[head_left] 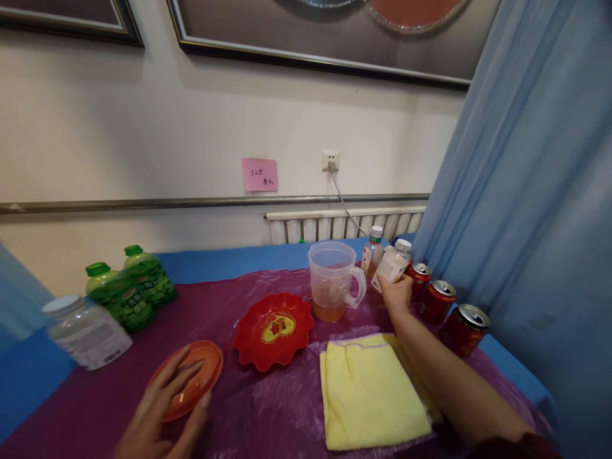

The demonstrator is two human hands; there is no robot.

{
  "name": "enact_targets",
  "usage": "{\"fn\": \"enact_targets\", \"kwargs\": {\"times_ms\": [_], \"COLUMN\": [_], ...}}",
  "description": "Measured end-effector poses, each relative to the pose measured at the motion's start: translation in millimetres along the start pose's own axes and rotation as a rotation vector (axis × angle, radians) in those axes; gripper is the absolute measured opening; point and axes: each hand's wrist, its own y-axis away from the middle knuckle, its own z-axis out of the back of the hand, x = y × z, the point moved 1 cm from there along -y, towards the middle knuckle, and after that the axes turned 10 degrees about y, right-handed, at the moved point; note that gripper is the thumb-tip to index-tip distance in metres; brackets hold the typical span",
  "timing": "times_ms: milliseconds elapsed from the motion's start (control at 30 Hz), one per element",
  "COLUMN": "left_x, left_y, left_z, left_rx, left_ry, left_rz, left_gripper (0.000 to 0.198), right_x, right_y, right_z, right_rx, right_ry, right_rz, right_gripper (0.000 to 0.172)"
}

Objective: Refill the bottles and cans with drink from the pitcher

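My right hand (396,294) is closed around a small white-capped bottle (393,263) at the back right of the table, tilting it toward a clear plastic jug (335,280) that has a little amber liquid at its bottom. My left hand (160,408) lies flat, fingers spread, on an orange lid (198,373) near the front left. Between the two hands sits a red scalloped plate (273,328). A folded yellow cloth (370,392) lies under my right forearm.
Three red cans (437,299) line the right edge by a blue curtain (535,210). Another small bottle (373,250) stands behind the jug. Two green bottles (129,287) and a clear white-lidded jar (86,331) sit at the left. Purple plastic sheet (268,421) covers the table.
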Motion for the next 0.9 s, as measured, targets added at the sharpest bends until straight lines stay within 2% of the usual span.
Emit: {"fn": "enact_targets", "kwargs": {"times_ms": [100, 167, 200, 267, 367, 400, 467, 533, 600, 733, 833, 900], "left_x": [-19.9, -40.8, -53.3, -80.6, -119.6, -129.8, -144.5, -152.1, -154.5, -153.3, -153.0, -155.1], "left_y": [-5.8, -13.5, -18.1, -27.6, -40.6, -44.3, -50.4, -54.4, -56.7, -58.1, -58.8, -59.7], "left_z": [-0.5, -1.5, -2.6, -5.3, -8.1, -8.4, -8.1, -7.5, -8.2, -16.5, -19.8, -16.1], "left_rx": [0.0, 0.043, 0.091, 0.181, 0.298, 0.359, 0.5, 0.622, 0.67, 0.561, 0.469, 0.521], "left_ry": [0.016, 0.058, 0.089, 0.142, 0.191, 0.198, 0.222, 0.274, 0.343, 0.361, 0.234, 0.202], "left_rz": [-0.087, -0.14, -0.16, -0.237, -0.43, -0.481, -0.564, -0.618, -0.631, -0.493, -0.357, -0.339], "left_gripper": [0.039, 0.04, 0.043, 0.048, 0.058, 0.059, 0.056, 0.05, 0.044, 0.027, 0.049, 0.068], "right_x": [-3.2, -8.8, -11.7, -15.7, -16.3, -15.7, -15.6, -17.9, -21.8, -26.9, -26.6, -26.0], "right_y": [23.9, 50.6, 66.6, 100.7, 145.8, 156.5, 170.3, 175.7, 176.7, 176.8, 177.4, 176.9], "right_z": [27.2, 44.5, 51.5, 62.0, 70.4, 71.6, 71.9, 70.1, 67.7, 64.8, 64.7, 65.7], "right_rx": [0.005, 0.107, 0.236, 0.588, 1.126, 1.253, 1.419, 1.483, 1.497, 1.486, 1.46, 1.411], "right_ry": [-0.132, -0.266, -0.392, -0.583, -0.646, -0.633, -0.612, -0.61, -0.602, -0.585, -0.58, -0.569], "right_rz": [0.04, 0.105, 0.15, 0.23, 0.338, 0.366, 0.389, 0.374, 0.358, 0.341, 0.342, 0.359], "right_gripper": [0.068, 0.069, 0.07, 0.074, 0.081, 0.083, 0.083, 0.083, 0.083, 0.082, 0.08, 0.08]}}
